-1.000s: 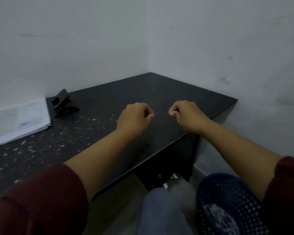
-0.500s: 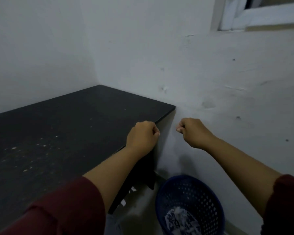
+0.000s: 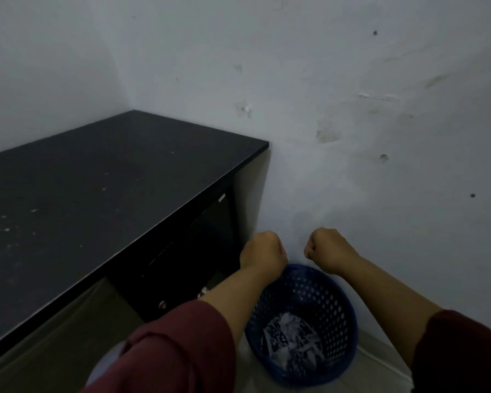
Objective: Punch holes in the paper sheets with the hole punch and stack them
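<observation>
My left hand (image 3: 262, 252) and my right hand (image 3: 328, 248) are both closed into fists, side by side, held in the air just above the far rim of a blue perforated waste basket (image 3: 339, 321). Whether the fists pinch anything small I cannot tell. Crumpled and torn white paper (image 3: 289, 333) lies in the bottom of the basket. The hole punch and the stack of paper sheets are out of view.
A black table (image 3: 97, 188) dotted with small white paper specks fills the left, its right end against the grey wall (image 3: 352, 109). A dark cabinet with a small knob (image 3: 162, 304) stands under it. The basket sits on the floor at the wall.
My view has swung right and down, away from the punch and papers. Both fists have moved off the table edge and down to just above the blue basket.
</observation>
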